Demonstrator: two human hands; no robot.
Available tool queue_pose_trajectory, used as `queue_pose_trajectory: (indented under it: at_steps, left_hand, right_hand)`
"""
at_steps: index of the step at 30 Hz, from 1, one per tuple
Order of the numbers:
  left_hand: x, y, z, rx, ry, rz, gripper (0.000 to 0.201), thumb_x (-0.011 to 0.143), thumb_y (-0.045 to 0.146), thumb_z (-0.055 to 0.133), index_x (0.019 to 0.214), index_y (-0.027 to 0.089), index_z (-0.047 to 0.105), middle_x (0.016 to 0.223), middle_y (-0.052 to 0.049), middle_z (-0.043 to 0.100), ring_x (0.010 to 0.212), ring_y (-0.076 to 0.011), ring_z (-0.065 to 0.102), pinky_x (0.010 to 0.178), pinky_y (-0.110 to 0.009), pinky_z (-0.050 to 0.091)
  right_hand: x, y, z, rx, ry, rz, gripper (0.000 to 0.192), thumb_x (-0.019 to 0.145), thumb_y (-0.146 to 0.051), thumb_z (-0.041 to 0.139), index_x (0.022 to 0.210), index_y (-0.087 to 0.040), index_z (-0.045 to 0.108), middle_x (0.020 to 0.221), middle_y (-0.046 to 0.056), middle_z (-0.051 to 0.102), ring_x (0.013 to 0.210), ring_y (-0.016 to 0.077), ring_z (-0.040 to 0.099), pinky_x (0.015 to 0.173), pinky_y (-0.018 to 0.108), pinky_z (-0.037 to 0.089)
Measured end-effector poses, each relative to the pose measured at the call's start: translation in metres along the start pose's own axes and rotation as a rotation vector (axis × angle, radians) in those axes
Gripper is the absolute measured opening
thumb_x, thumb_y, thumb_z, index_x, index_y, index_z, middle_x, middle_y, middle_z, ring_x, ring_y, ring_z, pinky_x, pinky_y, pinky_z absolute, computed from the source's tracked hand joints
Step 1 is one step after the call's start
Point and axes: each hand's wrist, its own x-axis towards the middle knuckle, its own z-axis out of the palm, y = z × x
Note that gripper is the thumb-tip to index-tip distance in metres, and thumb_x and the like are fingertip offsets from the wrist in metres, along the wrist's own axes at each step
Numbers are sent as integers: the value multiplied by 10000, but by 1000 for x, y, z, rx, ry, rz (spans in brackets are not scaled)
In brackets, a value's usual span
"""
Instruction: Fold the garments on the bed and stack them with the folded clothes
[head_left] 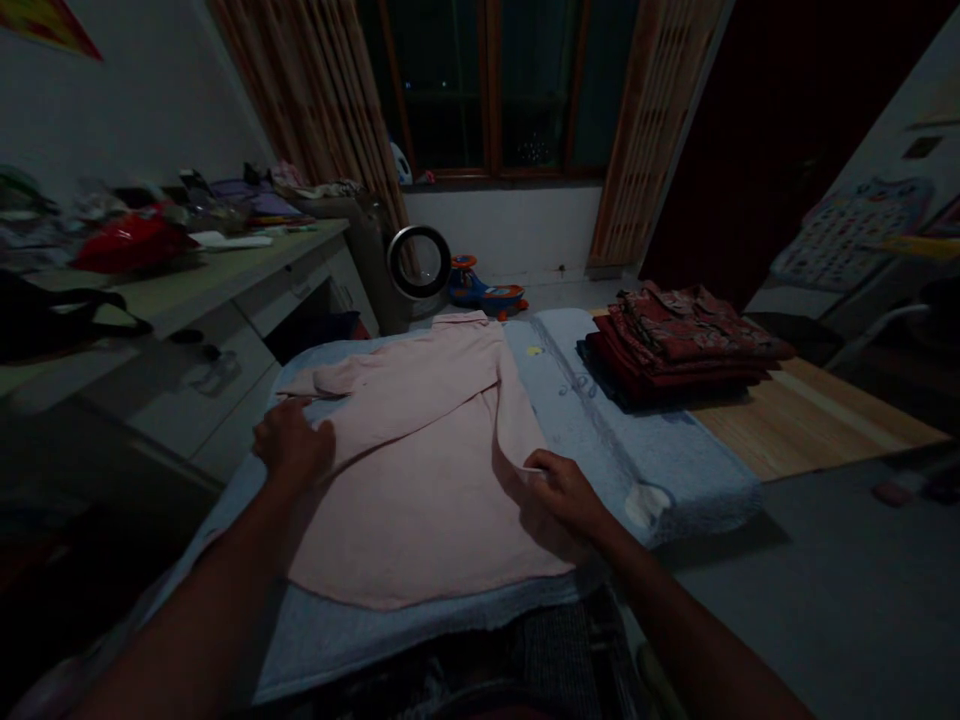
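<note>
A home, a dim lived-in room, is shown. A curtained window [495, 85] is seen at the back, a child's ride-on toy [484, 290] on the floor beneath it. A cluttered desk with drawers [225, 290] is set along the left wall; folded clothes [682, 345] are stacked on a blanket-covered surface [645, 440]. A children's chart [855, 235] is hung at the right.

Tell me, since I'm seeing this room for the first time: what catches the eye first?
A pale pink collared shirt lies spread on a light blue towel at centre, the left hand flat on it and the right hand pinching its edge. To the right sits a stack of folded red patterned clothes.
</note>
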Motion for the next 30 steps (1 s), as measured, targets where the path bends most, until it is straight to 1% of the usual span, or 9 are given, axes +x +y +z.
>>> queue_pose_trajectory:
  at_steps: [2,4,8,11,15,20,23,28,30]
  left_hand:
    - [-10,21,14,191,-28,232,516,792,317,621,1279,172,524,1413,-160,477,1261,-397,431,1005,-559,372]
    - [-23,47,32,215,-209,478,440,849,313,563,1269,185,540,1391,-134,514,1259,-328,453,1038,-483,364]
    - [-40,92,67,296,-372,694,399,843,318,570,1218,183,588,1330,-151,565,1204,-320,505,980,-437,396]
    - [-40,108,81,376,-421,689,279,880,244,494,1103,155,636,1133,-172,648,1058,-308,589,875,-411,430]
    - [-24,117,80,394,-434,667,261,915,194,422,992,136,665,1047,-187,663,1000,-305,616,827,-397,436]
    - [20,128,57,321,-268,522,223,905,212,498,1050,121,641,1103,-151,639,1076,-301,570,834,-355,436]
    - [47,131,43,332,-181,406,276,943,167,416,1123,92,612,1152,-159,620,1114,-298,545,865,-360,424]
    - [50,135,45,336,-149,391,331,946,281,487,1145,43,602,1224,-234,594,1205,-368,493,988,-498,364]
    - [37,144,59,310,-144,451,402,882,351,604,1140,44,609,1324,-269,538,1297,-413,412,1066,-571,270]
  right_hand:
    - [-2,4,5,6,-52,-3,113,825,-224,500,800,-174,598,752,-7,609,712,137,547,648,228,375]
    - [-4,9,10,-25,-101,-7,118,829,-243,519,809,-171,609,759,-3,617,721,140,551,647,228,372]
    - [-6,15,11,-3,-106,14,135,846,-277,532,826,-171,613,776,2,624,724,140,557,643,226,377]
    - [-9,16,4,45,-94,54,138,835,-281,534,832,-170,616,789,5,625,740,150,566,649,235,389]
    - [-12,19,-5,121,-75,88,130,820,-286,535,819,-175,600,783,2,612,763,161,573,664,245,411]
    - [-12,14,-14,174,-48,82,130,841,-296,537,837,-181,599,803,7,613,781,166,575,676,254,424]
    - [-10,6,-10,101,-62,24,135,857,-296,545,864,-181,615,840,22,628,802,169,576,713,271,433]
    - [-6,4,5,-131,-247,-167,167,902,-327,566,869,-190,655,880,31,648,871,178,583,865,338,438]
    - [-5,10,7,-160,-164,-136,247,968,-300,449,901,-192,660,922,49,674,910,178,604,890,343,450]
